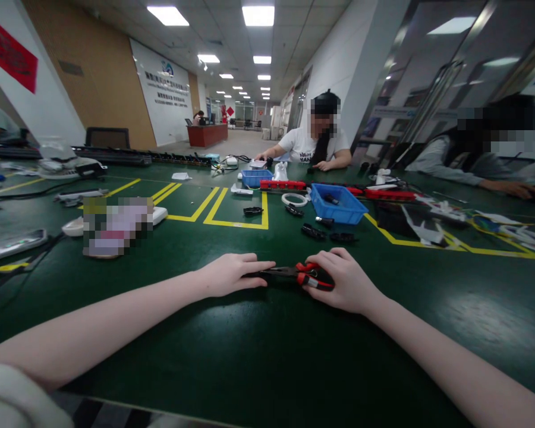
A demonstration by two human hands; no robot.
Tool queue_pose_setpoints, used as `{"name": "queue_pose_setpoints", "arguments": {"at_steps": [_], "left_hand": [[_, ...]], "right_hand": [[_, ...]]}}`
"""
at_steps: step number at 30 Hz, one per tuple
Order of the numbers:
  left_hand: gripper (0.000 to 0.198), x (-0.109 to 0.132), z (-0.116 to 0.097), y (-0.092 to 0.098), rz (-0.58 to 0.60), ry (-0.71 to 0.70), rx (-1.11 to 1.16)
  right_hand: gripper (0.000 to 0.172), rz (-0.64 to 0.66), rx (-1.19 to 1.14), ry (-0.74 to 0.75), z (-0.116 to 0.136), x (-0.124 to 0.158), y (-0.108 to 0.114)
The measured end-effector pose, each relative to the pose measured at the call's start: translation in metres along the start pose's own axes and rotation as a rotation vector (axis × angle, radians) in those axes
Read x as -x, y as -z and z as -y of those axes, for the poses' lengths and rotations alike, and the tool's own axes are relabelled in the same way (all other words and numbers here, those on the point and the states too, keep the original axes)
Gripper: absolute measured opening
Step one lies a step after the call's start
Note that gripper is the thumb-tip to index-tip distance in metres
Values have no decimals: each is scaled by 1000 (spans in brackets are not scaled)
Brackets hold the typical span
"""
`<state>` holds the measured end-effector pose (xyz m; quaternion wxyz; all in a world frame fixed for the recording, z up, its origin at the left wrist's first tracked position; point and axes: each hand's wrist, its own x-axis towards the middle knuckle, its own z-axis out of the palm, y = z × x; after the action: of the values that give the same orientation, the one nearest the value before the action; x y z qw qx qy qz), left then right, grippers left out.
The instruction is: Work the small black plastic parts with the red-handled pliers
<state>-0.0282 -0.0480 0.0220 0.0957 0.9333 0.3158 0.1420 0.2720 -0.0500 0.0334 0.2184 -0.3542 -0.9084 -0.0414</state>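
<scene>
My right hand is closed round the red and black handles of long-nose pliers, which lie low over the green table. Their metal jaws point left, toward my left hand. Between the thumb and fingers of that hand is a small dark piece, mostly covered. The jaw tips reach this piece, but whether they grip it I cannot tell. Beyond my hands, black plastic parts lie on the table, near a blue bin with a dark part inside.
A white ring-shaped roll, a smaller blue bin and red strips sit farther back. At left lie a blurred-out phone-like object and a silver device. A person sits opposite; another person works at right.
</scene>
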Motion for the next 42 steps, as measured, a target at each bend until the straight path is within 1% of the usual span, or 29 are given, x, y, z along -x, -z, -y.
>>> {"name": "queue_pose_setpoints", "arguments": {"at_steps": [5, 8, 16, 20, 23, 26, 32, 37, 42], "left_hand": [[55, -1, 1, 0, -3, -9, -16], [60, -1, 0, 0, -1, -22, -34], [54, 1, 2, -3, -35, -19, -12], [54, 1, 2, -3, -32, -5, -11], [54, 1, 2, -3, -33, 0, -14], [54, 2, 3, -2, -40, -10, 1], [53, 3, 2, 0, -51, -2, 73], [52, 3, 0, 1, -72, -7, 92], [51, 4, 0, 0, -64, -6, 77]], "right_hand": [[32, -39, 61, 32, 1, -1, 1], [33, -36, 78, 38, 2, -2, 2], [33, -62, 9, 47, 0, -1, 0], [32, -38, -15, 17, 2, -1, 0], [33, -52, 28, 8, 3, -1, -1], [33, -61, 86, 33, 5, -1, -2], [32, -41, 159, 38, 7, -2, -1], [35, -12, 220, 3, 13, -3, 0], [32, -21, 284, -62, 25, -6, -3]]}}
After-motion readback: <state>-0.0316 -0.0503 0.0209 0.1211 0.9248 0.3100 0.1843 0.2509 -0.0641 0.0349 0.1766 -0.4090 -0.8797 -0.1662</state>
